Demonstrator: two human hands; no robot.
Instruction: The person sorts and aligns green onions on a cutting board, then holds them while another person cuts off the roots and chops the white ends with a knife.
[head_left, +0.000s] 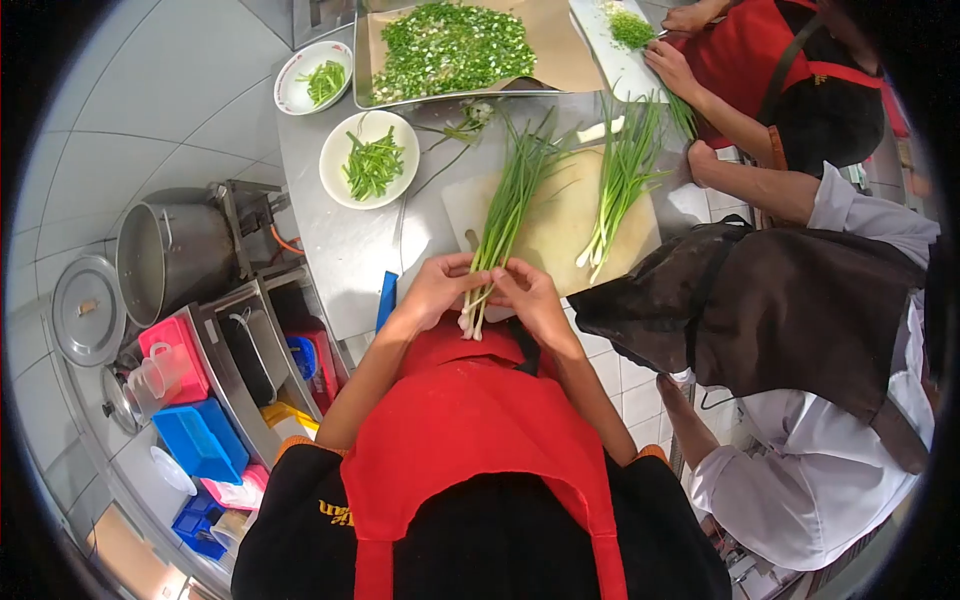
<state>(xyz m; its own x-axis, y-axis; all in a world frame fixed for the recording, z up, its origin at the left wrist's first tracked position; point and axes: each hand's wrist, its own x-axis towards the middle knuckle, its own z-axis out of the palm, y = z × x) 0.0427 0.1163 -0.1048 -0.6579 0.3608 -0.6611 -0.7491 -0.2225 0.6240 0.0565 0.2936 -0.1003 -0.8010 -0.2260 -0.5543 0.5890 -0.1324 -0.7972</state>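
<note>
A bunch of green onions lies across the near part of the cutting board, its white root ends hanging past the table edge over my red apron. My left hand is closed round the stalks from the left, just above the roots. From the right, my right hand pinches the same bunch, and the fingertips of both hands nearly meet. A second bunch of green onions rests on the right side of the board. Behind it is a white-handled knife.
A tray of chopped green onions stands at the back, with two bowls of cut greens left of it. At the right are two people, one at a white board. A pot stands at the left.
</note>
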